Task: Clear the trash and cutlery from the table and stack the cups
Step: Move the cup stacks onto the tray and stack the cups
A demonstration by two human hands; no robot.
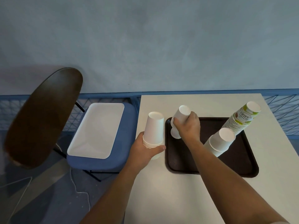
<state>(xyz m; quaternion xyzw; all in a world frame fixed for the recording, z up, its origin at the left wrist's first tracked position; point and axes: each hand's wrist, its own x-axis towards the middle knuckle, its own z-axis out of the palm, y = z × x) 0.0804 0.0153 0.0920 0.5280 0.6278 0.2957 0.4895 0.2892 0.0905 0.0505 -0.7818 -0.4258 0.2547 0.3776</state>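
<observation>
You are looking down at a pale table with both bare hands working near its left edge. Your left hand is wrapping fingers and thumb round the lower part of a short stack of white cups, mouths down, right at the table's left edge and just beside a dark brown tray. Your right hand is gripping what looks like a single white cup, also upside down and tilting, over the tray's far left corner; whether its rim is touching the tray cannot be told. A second white stack is leaning on the tray's right side, and a tall printed stack is rising from the tray's far right corner, toward the table's right edge. Off the table to the left, a white tray is lying on a blue chair seat. These paper cups are probably very light and thin-walled, so they are likely crushing easily; taking hold round the wall close to the stiffer rolled rim, with gentle pressure, seems wisest. Nested cups may be sliding apart, so supporting the lowest one is sensible
</observation>
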